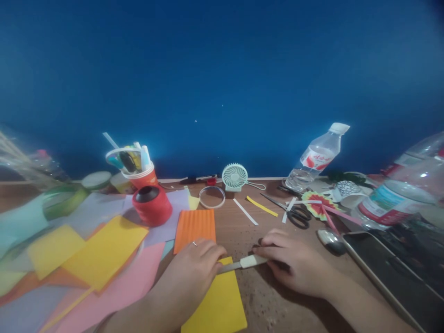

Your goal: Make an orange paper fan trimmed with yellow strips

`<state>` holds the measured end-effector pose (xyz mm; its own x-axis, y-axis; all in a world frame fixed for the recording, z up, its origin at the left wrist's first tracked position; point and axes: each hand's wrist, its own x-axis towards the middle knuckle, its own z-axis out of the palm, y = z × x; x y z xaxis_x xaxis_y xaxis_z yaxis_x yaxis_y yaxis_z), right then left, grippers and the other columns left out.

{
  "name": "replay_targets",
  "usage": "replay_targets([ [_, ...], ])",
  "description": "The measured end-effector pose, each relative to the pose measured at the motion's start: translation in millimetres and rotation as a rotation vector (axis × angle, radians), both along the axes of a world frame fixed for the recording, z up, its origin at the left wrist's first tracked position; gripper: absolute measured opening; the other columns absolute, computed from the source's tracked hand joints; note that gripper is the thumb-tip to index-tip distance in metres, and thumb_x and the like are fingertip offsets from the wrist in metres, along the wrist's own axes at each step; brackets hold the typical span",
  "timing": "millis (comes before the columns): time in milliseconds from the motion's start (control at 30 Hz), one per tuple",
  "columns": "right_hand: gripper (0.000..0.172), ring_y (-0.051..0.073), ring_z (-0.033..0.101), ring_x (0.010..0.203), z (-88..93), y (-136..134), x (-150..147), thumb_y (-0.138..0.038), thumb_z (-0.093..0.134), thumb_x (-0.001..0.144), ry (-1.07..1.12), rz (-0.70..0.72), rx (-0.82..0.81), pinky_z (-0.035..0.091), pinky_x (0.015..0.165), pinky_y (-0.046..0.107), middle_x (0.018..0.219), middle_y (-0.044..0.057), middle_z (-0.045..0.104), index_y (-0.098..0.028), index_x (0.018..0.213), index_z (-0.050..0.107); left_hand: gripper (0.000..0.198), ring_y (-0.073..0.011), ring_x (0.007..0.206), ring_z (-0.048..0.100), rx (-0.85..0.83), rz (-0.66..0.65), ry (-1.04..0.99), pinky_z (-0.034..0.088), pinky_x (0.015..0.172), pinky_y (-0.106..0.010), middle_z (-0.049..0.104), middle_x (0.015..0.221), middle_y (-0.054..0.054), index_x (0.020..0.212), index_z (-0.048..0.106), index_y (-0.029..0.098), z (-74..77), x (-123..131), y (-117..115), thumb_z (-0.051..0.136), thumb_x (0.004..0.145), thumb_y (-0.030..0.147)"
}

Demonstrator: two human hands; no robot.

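A knife with a white handle and a narrow metal blade lies crosswise over the top end of a yellow sheet of paper. My right hand grips the handle's end between thumb and fingers. My left hand, with a ring on one finger, has its fingers closed together on the paper's upper edge, at the blade's tip. The tip is hidden by these fingers. Just beyond the left hand lies a pleated orange paper.
Coloured sheets and a red thread spool cover the left side. A pen cup, small fan, tape ring and scissors stand or lie behind. Bottles, a spoon and a phone are to the right.
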<state>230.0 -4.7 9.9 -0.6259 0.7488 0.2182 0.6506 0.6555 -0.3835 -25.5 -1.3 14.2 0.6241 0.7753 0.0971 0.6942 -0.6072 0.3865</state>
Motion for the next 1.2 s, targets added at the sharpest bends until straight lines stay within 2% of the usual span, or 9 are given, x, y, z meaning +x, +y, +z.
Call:
replay_targets([
  [200,0.039,0.019,0.055,0.084,-6.8,-4,-1,-0.01,0.042,0.079,-0.023,0.004,0.128,0.046,0.072,0.033,0.094,0.007,0.06,-0.025,0.111,0.057,0.023,-0.0181,0.08,0.054,-0.042,0.009,-0.073,0.042,0.069,-0.03,0.058,0.083,-0.002,0.09,0.06,0.023,-2.4,-4,0,0.037,0.087,0.026],
  [367,0.039,0.018,0.056,0.08,-5.9,-3,-1,-0.009,0.042,0.078,-0.038,0.012,0.073,0.047,0.065,0.029,0.091,0.006,0.06,-0.024,0.11,0.057,0.019,-0.0189,0.081,0.054,-0.057,0.089,-0.046,0.042,0.071,-0.032,0.057,0.088,-0.002,0.095,0.058,0.024,0.1,-5,-2,0.043,0.084,0.027],
  [567,0.035,0.018,0.054,0.08,-3.4,-1,2,-0.009,0.043,0.076,-0.012,0.032,0.084,0.045,0.066,0.03,0.086,0.006,0.059,-0.023,0.104,0.06,0.023,-0.0201,0.084,0.053,-0.07,0.036,0.053,0.042,0.072,-0.034,0.055,0.093,-0.003,0.103,0.054,0.023,6.9,-2,-5,0.039,0.085,0.022],
  [700,0.035,0.018,0.053,0.08,-5.6,0,1,-0.008,0.044,0.075,0.01,0.023,0.094,0.045,0.066,0.03,0.086,0.006,0.059,-0.022,0.104,0.06,0.023,-0.0188,0.082,0.052,-0.128,0.049,0.064,0.041,0.073,-0.035,0.054,0.091,-0.002,0.097,0.056,0.022,10.9,-1,-5,0.036,0.086,0.02],
  [867,0.035,0.018,0.053,0.084,-7.4,0,-3,-0.009,0.043,0.078,-0.007,0.011,0.059,0.045,0.068,0.03,0.089,0.006,0.058,-0.022,0.107,0.058,0.018,-0.0171,0.079,0.051,-0.182,0.08,0.039,0.042,0.071,-0.035,0.052,0.09,0.0,0.091,0.056,0.025,10.6,-1,-4,0.04,0.084,0.02],
  [1000,0.035,0.018,0.053,0.084,-6.9,-1,-4,-0.009,0.043,0.079,-0.002,0.023,0.05,0.045,0.069,0.03,0.089,0.006,0.058,-0.022,0.107,0.057,0.017,-0.0163,0.081,0.052,-0.147,0.041,0.005,0.042,0.071,-0.033,0.053,0.09,0.0,0.087,0.056,0.023,9.2,1,-5,0.041,0.084,0.016],
  [1200,0.034,0.018,0.052,0.085,-8.5,-2,-5,-0.01,0.042,0.08,-0.019,0.018,0.029,0.045,0.069,0.03,0.09,0.006,0.057,-0.022,0.108,0.057,0.021,-0.0155,0.079,0.052,0.012,-0.058,0.033,0.042,0.069,-0.029,0.055,0.086,-0.003,0.088,0.057,0.019,0.5,-3,-4,0.037,0.086,0.013],
])
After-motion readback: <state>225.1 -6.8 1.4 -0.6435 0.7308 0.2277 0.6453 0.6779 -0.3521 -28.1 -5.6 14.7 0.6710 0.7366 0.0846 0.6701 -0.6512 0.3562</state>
